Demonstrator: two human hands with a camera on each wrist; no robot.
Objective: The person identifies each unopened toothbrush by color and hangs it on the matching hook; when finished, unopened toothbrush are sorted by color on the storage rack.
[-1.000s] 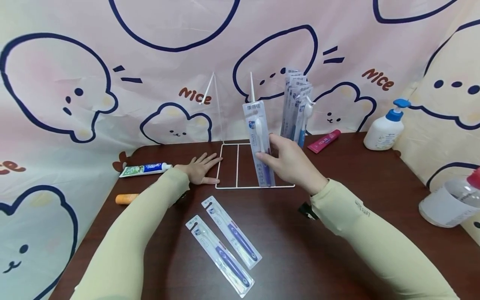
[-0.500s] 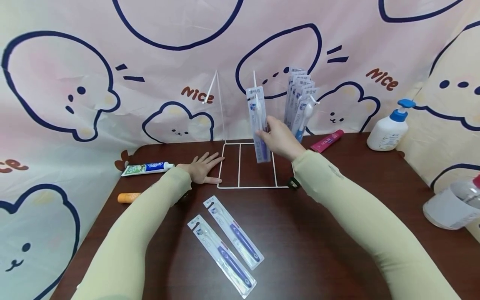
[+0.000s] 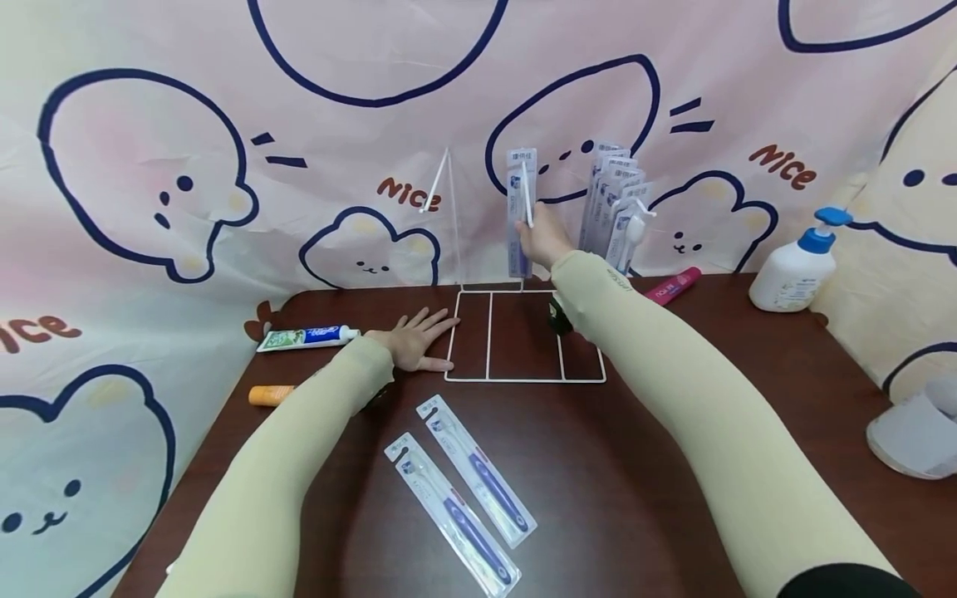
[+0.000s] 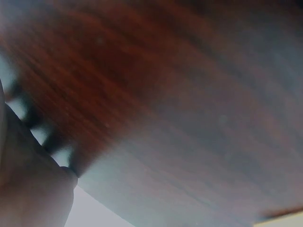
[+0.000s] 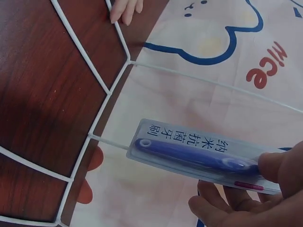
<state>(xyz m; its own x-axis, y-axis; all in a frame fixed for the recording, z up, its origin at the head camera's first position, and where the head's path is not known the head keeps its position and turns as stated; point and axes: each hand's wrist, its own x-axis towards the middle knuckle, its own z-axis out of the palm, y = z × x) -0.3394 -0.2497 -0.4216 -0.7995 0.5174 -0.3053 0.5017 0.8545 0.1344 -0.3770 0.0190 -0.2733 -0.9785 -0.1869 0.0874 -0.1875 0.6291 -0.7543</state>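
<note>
My right hand (image 3: 544,237) pinches a packaged toothbrush (image 3: 515,224) between thumb and fingers and holds it upright at the middle prong of a white wire display rack (image 3: 525,380). That prong shows in front of the pack; whether it passes through the pack's hole I cannot tell. The right wrist view has the purple handle (image 5: 199,156) inside its clear blister, with the thumb on it. With fingers spread, my left hand (image 3: 414,340) rests on the table against the left side of the rack's base. Several packaged toothbrushes (image 3: 611,195) hang on the rack's right prong.
Two packaged toothbrushes (image 3: 478,469) (image 3: 452,515) lie in front of the rack. Left are a toothpaste tube (image 3: 306,337) and an orange tube (image 3: 271,395). Right are a pink tube (image 3: 673,285), a pump bottle (image 3: 794,270) and a clear container with a white label (image 3: 915,432).
My right hand has carried the packaged toothbrush up and back, from in front of the rack to its middle prong. The left hand stays on the base. The head view has shifted slightly.
</note>
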